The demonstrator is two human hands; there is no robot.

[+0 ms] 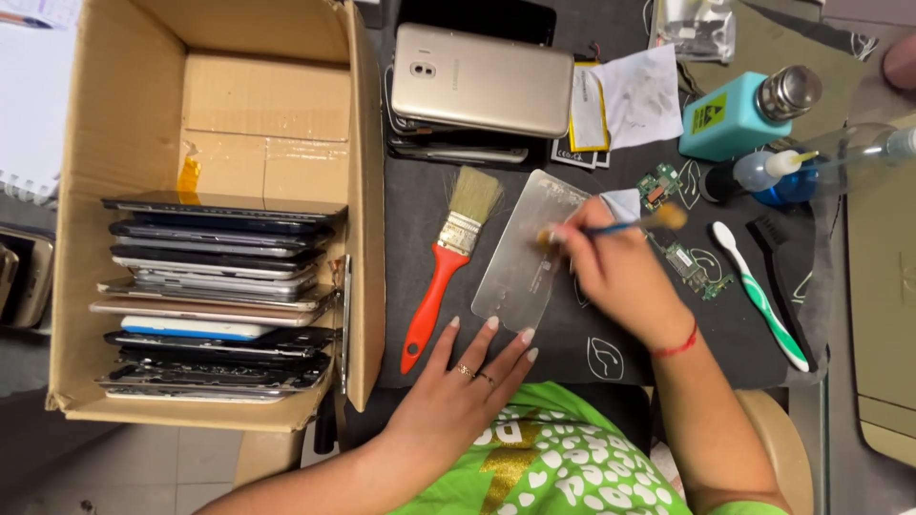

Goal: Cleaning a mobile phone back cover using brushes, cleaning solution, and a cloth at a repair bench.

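Right hand: your right hand [615, 272] has its fingers clenched on a thin blue-handled brush [620, 227], whose tip seems to touch the silver phone panel [523, 257].
Left hand: your left hand [458, 381] lies flat, fingers released, fingertips at the panel's near edge.
Panel: flat on the dark tabletop [592, 329], just beside the red-handled paintbrush [447, 257].
Box: cardboard box [124, 124] of stacked phones at your left.
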